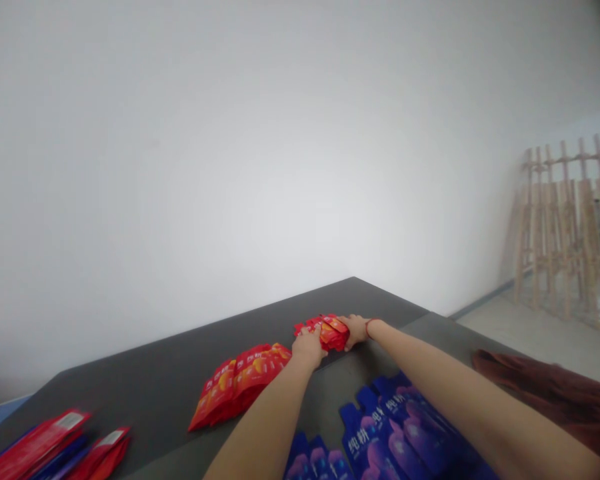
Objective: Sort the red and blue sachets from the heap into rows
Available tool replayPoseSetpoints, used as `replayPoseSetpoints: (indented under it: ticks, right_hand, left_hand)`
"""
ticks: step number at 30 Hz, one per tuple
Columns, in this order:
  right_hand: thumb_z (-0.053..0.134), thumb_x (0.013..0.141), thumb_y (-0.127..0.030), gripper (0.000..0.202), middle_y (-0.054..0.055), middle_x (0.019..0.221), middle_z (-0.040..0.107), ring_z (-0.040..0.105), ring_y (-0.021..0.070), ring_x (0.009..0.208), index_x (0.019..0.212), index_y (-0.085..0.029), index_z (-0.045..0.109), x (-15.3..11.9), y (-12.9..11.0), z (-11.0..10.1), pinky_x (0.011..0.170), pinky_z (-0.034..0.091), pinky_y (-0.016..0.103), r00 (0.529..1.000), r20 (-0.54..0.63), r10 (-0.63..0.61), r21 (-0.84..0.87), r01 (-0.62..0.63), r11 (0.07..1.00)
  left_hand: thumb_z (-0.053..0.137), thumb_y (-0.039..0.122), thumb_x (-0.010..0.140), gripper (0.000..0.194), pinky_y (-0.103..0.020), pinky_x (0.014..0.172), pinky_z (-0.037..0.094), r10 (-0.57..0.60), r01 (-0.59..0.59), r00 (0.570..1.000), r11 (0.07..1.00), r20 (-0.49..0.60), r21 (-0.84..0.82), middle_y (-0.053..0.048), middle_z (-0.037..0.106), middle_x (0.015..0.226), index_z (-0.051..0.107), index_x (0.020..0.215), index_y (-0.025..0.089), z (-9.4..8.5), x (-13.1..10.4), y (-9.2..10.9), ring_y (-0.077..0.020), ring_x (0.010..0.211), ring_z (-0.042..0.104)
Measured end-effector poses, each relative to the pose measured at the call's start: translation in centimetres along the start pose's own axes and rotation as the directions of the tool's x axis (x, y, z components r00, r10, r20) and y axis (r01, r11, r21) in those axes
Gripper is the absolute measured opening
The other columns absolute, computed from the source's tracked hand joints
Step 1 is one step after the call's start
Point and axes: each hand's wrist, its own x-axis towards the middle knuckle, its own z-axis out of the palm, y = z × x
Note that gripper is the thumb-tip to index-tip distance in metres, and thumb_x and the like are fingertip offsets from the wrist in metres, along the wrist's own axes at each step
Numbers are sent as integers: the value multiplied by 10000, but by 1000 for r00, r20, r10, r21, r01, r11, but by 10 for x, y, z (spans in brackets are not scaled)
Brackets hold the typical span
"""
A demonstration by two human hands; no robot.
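A small pile of red and orange packets lies towards the far corner of the dark table. My left hand grips its left side, and my right hand, with a red string at the wrist, holds its right side. Left of my hands, a larger fanned stack of red packets rests on the table. Blue and purple packets lie in overlapping rows near the front, partly hidden beneath my right forearm.
More red and blue packets lie at the table's front left. Dark brown cloth covers part of the right side. The grey table meets a pale wall behind. Wooden frames lean at the far right.
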Motion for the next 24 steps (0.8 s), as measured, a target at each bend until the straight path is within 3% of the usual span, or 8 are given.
replayPoseSetpoints:
  ticks: [5, 12, 20, 24]
  right_hand:
    - [842, 387, -506, 1252, 168, 1371, 461, 459, 390, 1230, 1468, -216, 282, 1, -5, -1, 989, 395, 445, 999, 35, 28, -32, -27, 999]
    - [822, 437, -547, 1307, 193, 1442, 364, 398, 387, 1284, 1504, -203, 148, -3, -17, -1, 1020, 355, 440, 999, 1, 53, -31, -53, 998]
    - [828, 464, -515, 1228, 170, 1442, 379, 423, 386, 1269, 1492, -256, 210, 0, -20, -2, 1000, 374, 439, 999, -17, 49, -22, -49, 999]
    - [836, 460, -498, 1240, 175, 1439, 390, 458, 371, 1244, 1495, -241, 201, -1, -21, -4, 1002, 377, 425, 998, -12, 57, -25, -57, 998]
  left_hand:
    - [576, 374, 884, 431, -477, 915, 475, -20, 21, 1000, 1000, -23, 22, -90, 500, 1308, 484, 1269, 203, 0, 2, 3, -247, 1111, 541]
    - [607, 376, 860, 598, -481, 915, 474, -75, 76, 995, 997, -60, 22, -116, 394, 1409, 354, 1383, 231, 2, -1, 10, -273, 1140, 519]
    - [559, 362, 898, 418, -458, 885, 498, -40, 39, 994, 999, -106, -4, -90, 507, 1297, 477, 1276, 203, 0, 0, 6, -235, 1080, 559]
    - [593, 331, 872, 482, -442, 865, 504, -8, 7, 991, 1000, -137, -8, -114, 498, 1301, 447, 1312, 199, -7, -6, 6, -247, 1059, 574]
